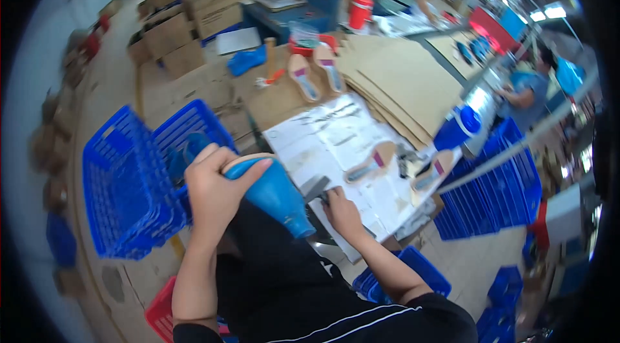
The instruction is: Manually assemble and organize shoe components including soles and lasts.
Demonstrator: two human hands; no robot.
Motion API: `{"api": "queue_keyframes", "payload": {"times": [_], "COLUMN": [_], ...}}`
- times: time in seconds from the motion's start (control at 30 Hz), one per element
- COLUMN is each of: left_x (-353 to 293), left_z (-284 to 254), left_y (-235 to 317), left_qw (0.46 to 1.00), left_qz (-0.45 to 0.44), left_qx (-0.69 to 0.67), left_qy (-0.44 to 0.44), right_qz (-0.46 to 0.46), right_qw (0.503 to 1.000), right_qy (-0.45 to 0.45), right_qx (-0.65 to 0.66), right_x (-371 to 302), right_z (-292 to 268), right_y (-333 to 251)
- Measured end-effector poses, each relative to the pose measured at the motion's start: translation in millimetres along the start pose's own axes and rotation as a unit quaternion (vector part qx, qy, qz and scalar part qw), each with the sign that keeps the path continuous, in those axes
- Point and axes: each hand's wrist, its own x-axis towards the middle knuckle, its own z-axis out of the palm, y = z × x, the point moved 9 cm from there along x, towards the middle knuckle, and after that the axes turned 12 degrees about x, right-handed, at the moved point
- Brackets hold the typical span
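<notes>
My left hand (216, 185) grips a blue shoe last (270, 196) with its fingers bent over the top edge, where a thin tan layer lies against it. The narrow end of the last points down and to the right. Close by on the right, my right hand (342, 214) is closed around a dark-handled tool (315, 188) with a flat grey end; its exact kind is unclear. White paper sheets (323, 140) cover the worktable under and beyond that hand. Tan insoles with purple patches lie on them, one in the middle (371, 163) and one at the right (433, 172).
Blue plastic crates (116, 181) stand at my left; more blue crates (491, 188) are stacked at the right. Two insoles (302, 77) lie at the table's back, beside stacked tan boards (400, 78). Two people work farther off, near a red jug (360, 11).
</notes>
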Motion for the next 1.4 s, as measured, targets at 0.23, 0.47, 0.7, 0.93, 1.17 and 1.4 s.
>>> {"api": "queue_keyframes", "payload": {"times": [0.23,0.47,0.7,0.93,1.17,1.4], "left_x": [-8.8,-21.5,-31.7,-85.0,-362.6,-750.6], "left_z": [30.7,93.3,184.0,67.6,-153.4,-91.2], "left_y": [81.4,92.5,86.8,-80.5,-304.0,-394.5], "left_qw": [0.995,0.993,0.973,0.987,0.86,0.637], "left_qz": [0.09,0.088,0.065,-0.069,-0.422,-0.745], "left_qx": [0.021,-0.02,-0.108,-0.068,0.239,0.196], "left_qy": [-0.025,-0.082,-0.193,-0.129,0.161,-0.012], "right_qz": [-0.096,-0.082,0.093,0.292,0.154,0.117], "right_qw": [0.993,0.91,0.941,0.909,0.95,0.862], "right_qy": [0.062,0.101,0.138,0.263,0.235,-0.051], "right_qx": [0.006,0.393,0.295,0.142,-0.139,-0.491], "right_x": [-25.7,-57.8,-71.9,-74.3,-19.9,119.1], "right_z": [-2.3,-117.3,-109.5,-160.2,-177.7,-71.8], "right_y": [15.1,-55.2,15.7,151.8,146.8,180.7]}}
